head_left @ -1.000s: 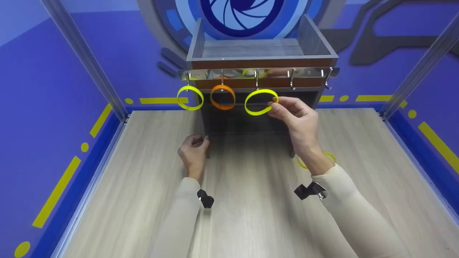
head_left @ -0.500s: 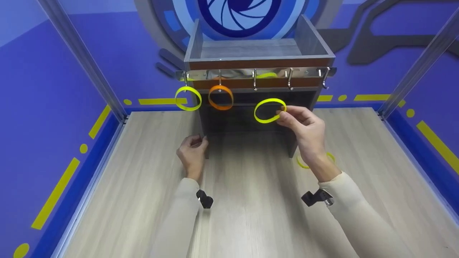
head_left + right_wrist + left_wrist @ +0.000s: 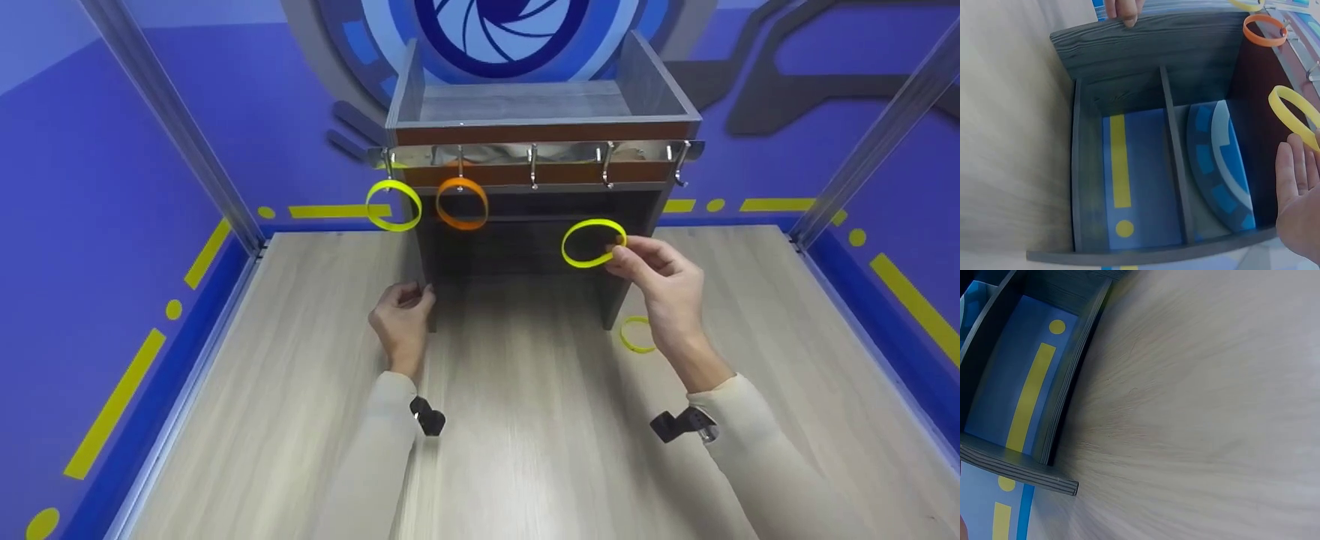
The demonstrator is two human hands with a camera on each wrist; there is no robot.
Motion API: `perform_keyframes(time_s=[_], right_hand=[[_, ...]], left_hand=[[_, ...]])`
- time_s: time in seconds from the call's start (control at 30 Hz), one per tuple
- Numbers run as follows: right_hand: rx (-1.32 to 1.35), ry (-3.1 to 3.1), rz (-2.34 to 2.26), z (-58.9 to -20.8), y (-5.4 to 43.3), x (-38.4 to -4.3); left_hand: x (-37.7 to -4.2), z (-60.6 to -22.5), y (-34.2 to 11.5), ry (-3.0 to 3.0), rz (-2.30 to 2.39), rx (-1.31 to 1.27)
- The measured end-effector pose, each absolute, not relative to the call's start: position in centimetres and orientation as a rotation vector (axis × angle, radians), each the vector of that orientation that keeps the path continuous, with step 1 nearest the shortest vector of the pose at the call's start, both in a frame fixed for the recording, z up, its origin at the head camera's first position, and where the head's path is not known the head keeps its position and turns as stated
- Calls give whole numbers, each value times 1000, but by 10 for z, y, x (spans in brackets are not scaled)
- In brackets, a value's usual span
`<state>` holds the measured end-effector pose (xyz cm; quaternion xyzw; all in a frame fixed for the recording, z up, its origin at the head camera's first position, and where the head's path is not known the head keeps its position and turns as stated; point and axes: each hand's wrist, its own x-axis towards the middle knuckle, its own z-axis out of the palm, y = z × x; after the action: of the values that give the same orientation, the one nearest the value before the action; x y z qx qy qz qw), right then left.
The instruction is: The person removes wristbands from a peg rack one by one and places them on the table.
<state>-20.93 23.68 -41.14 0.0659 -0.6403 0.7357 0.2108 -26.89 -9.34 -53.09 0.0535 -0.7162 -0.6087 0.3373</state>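
A yellow silicone wristband (image 3: 594,243) is pinched between the thumb and fingers of my right hand (image 3: 670,296), below and to the right of the hooks and apart from them. In the right wrist view, this wristband (image 3: 1293,109) is cut by the image edge. My left hand (image 3: 403,322) grips the front edge of the grey wooden shelf (image 3: 427,277) at its left side panel. One yellow wristband (image 3: 394,225) and one orange wristband (image 3: 463,225) hang from the two leftmost hooks of the metal hook rail (image 3: 570,152). Another yellow wristband (image 3: 637,349) lies on the table.
The shelf has an open top compartment (image 3: 525,101) and stands against the blue back wall (image 3: 247,120). Three more hooks to the right carry nothing. Metal posts (image 3: 169,120) and side walls bound the wooden table (image 3: 315,420).
My right hand has moved right and down with the yellow wristband, away from the middle hook. The wristband on the table shows more fully. My left hand keeps its place.
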Motion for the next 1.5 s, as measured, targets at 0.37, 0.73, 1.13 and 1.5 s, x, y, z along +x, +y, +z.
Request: perform_keyframes(time_s=[0.37,0.73,1.13,1.5], right_hand=[[89,-1768,2053,-426,258,-206],[-6,-1787,2051,-440,273,-199],[-135,-1710,2125,-451,298,-193],[-232,-1626,2184,-459,325,-194]], left_hand=[[-269,-531,-94,-1862,-1574,138],[-267,-530,-94,-1918,-1520,151],[-267,-530,-94,-1927,-1546,171],[-268,-530,-94,-1924,-1544,156]])
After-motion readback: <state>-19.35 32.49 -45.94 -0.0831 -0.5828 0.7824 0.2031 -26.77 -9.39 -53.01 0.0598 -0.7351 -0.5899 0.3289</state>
